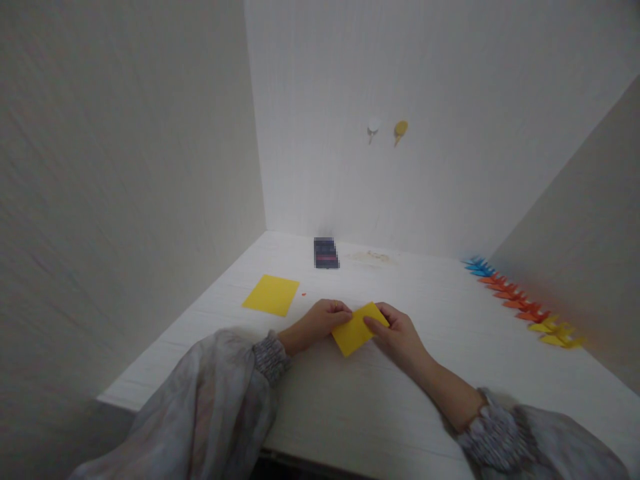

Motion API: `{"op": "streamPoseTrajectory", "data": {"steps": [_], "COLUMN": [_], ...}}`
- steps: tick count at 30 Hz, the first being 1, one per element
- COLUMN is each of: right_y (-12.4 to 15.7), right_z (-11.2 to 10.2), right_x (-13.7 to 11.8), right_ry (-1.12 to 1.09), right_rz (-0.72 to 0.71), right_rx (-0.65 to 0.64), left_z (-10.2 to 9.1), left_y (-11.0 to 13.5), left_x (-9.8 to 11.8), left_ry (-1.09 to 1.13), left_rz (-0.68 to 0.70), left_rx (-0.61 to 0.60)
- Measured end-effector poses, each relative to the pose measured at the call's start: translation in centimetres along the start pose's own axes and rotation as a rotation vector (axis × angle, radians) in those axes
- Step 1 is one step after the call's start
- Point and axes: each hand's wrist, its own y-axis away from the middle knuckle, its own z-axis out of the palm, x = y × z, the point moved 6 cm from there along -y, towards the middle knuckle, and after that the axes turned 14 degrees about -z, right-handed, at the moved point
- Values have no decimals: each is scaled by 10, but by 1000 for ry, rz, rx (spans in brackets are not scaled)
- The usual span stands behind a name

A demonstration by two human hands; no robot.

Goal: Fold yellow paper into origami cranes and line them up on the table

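I watch the left hand (320,321) and right hand (399,333), each grip pinched closed on the yellow origami paper (351,339) over the tabletop (320,413); a flat yellow sheet (273,295) lies leftward, origami cranes (511,295) rightward.

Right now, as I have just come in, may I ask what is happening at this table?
A person is holding a small piece of yellow paper with both hands, the left hand at one end and the right hand at the other. Another yellow sheet lies flat on the white table, beyond the left forearm. Along the right side is a row of folded paper shapes: blue ones farthest away, then orange ones, then yellow ones nearest.
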Motion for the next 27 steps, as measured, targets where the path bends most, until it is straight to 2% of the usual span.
{"op": "streamPoseTrajectory", "data": {"steps": [9,14,20,27], "right_y": [0,0,1,-1], "right_z": [1,2,2,-7], "right_x": [3,3,1,-1], "right_ry": [23,-72,-114,-237], "right_rz": [8,19,45,32], "right_rx": [-13,-22,9,84], "left_z": [-1,2,0,0], "left_y": [-5,-6,-3,0], "left_x": [0,-2,0,2], "left_ry": [84,117,125,186], "left_rz": [117,80,26,37], "left_rx": [-55,-112,-68,-104]}}
